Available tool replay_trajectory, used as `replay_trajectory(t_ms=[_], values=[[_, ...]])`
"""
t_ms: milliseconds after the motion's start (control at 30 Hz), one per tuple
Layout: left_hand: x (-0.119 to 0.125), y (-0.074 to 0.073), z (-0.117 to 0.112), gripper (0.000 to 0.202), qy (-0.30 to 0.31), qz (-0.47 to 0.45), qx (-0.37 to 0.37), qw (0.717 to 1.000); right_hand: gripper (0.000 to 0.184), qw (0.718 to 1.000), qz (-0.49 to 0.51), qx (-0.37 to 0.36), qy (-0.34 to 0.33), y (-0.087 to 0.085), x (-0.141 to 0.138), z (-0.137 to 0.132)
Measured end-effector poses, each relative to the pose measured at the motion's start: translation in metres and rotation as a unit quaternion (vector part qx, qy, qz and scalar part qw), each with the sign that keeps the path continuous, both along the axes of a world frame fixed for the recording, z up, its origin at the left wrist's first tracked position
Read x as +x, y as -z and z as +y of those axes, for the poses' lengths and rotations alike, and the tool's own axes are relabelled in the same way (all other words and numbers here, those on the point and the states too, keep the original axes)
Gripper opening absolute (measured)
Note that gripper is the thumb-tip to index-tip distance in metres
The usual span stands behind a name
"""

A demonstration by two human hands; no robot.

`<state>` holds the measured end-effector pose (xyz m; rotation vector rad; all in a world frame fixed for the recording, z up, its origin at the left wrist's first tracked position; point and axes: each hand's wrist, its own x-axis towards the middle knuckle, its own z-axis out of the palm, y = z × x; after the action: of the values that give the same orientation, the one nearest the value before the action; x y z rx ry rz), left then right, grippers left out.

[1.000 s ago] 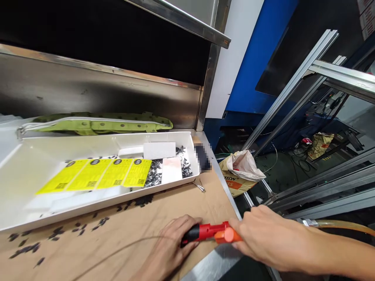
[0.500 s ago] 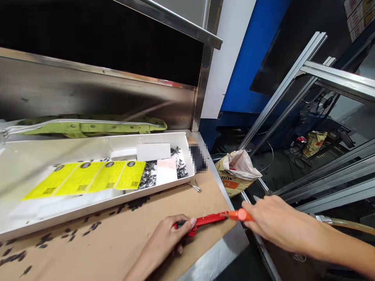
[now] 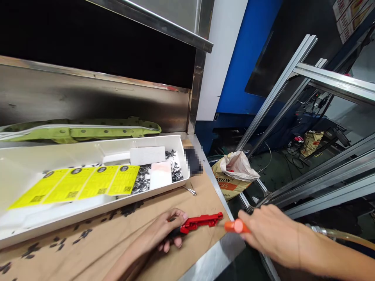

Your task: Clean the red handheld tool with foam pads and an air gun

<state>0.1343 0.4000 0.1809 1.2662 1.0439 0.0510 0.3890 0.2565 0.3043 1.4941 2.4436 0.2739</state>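
My left hand (image 3: 166, 228) is closed around the near end of a long red plastic part (image 3: 202, 221), thumb on top. The part has a black section by my palm and points right, above the brown board (image 3: 164, 203). My right hand (image 3: 268, 230) grips an orange-handled tool (image 3: 236, 226) just past the table's right edge. Its tip sits a short gap away from the far end of the red part, and I cannot make out a blade. My fingers hide the rest of the handle.
A white tray (image 3: 96, 201) holds yellow label sheets (image 3: 93, 181), white blocks and small black pieces. Black bits (image 3: 83, 234) lie along its front. Small metal pins (image 3: 191, 190) lie near its corner. An open paper sack (image 3: 234, 175) and aluminium framing (image 3: 275, 93) stand to the right.
The orange tool has drawn back from the red part's end, leaving a gap. The red part has turned in my left hand, showing its notched side. The view has shifted slightly.
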Motion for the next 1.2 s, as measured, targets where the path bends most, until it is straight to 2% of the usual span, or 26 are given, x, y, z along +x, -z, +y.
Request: replay_trajectory(t_ms=[133,300,400,467,600,667,767,900,967,1067,1200], values=[[0.001,-0.001,0.001,0.076,-0.006,-0.006,0.000,1.000,0.010,1.000,-0.013,0.014,-0.023,-0.006,-0.018,0.004],[-0.002,-0.002,0.001,0.072,-0.013,-0.015,0.004,1.000,0.009,0.999,-0.002,-0.048,-0.010,-0.019,-0.051,0.028],[-0.003,-0.001,0.002,0.073,-0.014,-0.025,0.002,1.000,0.010,0.997,-0.003,-0.072,-0.021,-0.023,-0.061,0.035],[-0.004,0.000,0.002,0.076,-0.010,-0.028,-0.005,1.000,0.008,0.995,0.000,-0.094,-0.033,-0.023,-0.062,0.035],[-0.006,0.001,-0.001,0.074,-0.002,-0.032,-0.007,0.999,0.009,0.997,0.026,-0.061,-0.041,-0.021,-0.054,0.031],[-0.008,0.002,-0.004,0.070,-0.002,-0.038,0.001,0.999,0.011,0.996,0.032,-0.087,-0.017,-0.020,-0.045,0.029],[-0.013,0.007,-0.011,0.066,0.003,-0.051,0.081,0.995,0.012,0.993,0.001,-0.105,0.049,-0.021,-0.030,0.025],[-0.023,0.017,-0.024,0.063,0.075,0.018,0.259,0.963,0.014,0.994,-0.001,-0.101,0.030,-0.027,-0.021,0.015],[-0.029,0.023,-0.032,0.067,0.095,0.053,0.298,0.948,0.014,0.991,-0.007,-0.127,0.049,-0.032,-0.024,0.012],[-0.035,0.032,-0.041,0.065,0.085,0.055,0.347,0.932,0.013,0.981,-0.005,-0.174,0.086,-0.038,-0.029,0.013],[-0.037,0.043,-0.044,0.062,0.092,0.048,0.369,0.924,0.016,0.977,-0.003,-0.181,0.109,-0.040,-0.027,0.013]])
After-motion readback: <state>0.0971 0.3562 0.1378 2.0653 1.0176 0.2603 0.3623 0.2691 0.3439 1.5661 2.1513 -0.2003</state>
